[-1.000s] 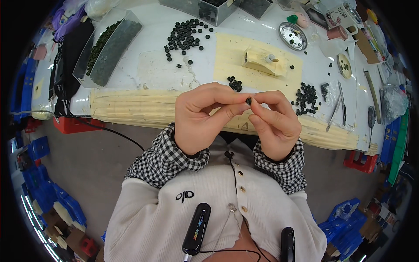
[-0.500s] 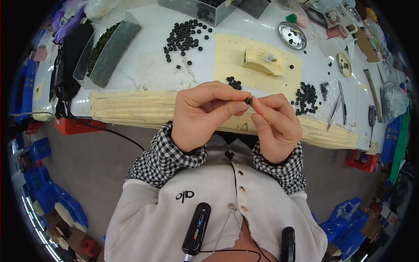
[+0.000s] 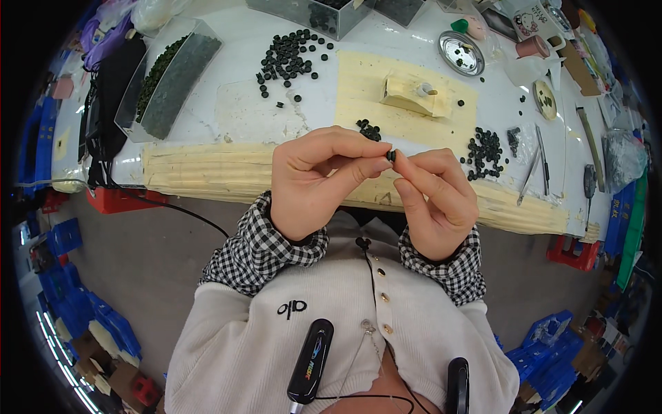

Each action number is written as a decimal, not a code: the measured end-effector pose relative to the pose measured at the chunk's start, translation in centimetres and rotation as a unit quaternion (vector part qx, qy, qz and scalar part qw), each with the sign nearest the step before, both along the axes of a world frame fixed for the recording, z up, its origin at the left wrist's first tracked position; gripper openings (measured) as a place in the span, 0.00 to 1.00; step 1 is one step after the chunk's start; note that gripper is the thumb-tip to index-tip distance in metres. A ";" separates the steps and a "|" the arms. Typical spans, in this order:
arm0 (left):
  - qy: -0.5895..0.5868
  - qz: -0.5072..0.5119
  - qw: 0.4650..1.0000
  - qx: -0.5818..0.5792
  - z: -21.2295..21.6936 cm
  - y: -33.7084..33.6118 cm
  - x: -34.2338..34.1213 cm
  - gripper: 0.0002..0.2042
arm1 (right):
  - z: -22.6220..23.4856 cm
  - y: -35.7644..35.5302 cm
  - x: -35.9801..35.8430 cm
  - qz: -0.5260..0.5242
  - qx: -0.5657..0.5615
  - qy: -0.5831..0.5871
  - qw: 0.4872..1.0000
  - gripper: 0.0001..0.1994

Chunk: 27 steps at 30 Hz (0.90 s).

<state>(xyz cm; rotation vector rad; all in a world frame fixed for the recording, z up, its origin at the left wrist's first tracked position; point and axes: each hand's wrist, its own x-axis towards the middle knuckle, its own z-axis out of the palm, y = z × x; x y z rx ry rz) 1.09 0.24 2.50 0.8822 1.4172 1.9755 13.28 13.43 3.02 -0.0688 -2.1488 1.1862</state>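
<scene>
In the head view, the left hand (image 3: 303, 186)'s grip pinches a small, round, black, rubber-looking piece (image 3: 391, 156) over the white table (image 3: 241, 62)'s near edge; the right hand (image 3: 445, 203) touches it, its hold unclear. Both have barely shifted, suggesting unfinished handling.

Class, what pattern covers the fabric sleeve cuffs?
Fabric sleeve cuffs: black-and-white check, clearest in the head view.

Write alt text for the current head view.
The left hand pinches a small black part, the right hand touching it, at the edge of a white worktable. Beyond lie clusters of round black pieces and a yellowish block.
</scene>
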 end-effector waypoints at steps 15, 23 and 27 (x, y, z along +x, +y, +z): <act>-0.027 -0.012 1.000 -0.010 0.4 0.0 0.1 0.09 | 0.3 0.3 0.0 0.027 0.016 -0.001 1.000 0.17; -0.008 -0.020 1.000 -0.016 0.3 -0.2 -0.3 0.09 | 0.4 0.0 0.2 0.023 -0.015 -0.024 0.999 0.17; -0.015 -0.015 0.999 -0.025 0.5 -0.2 -0.1 0.10 | 0.3 -0.2 0.1 0.015 -0.026 -0.022 0.999 0.16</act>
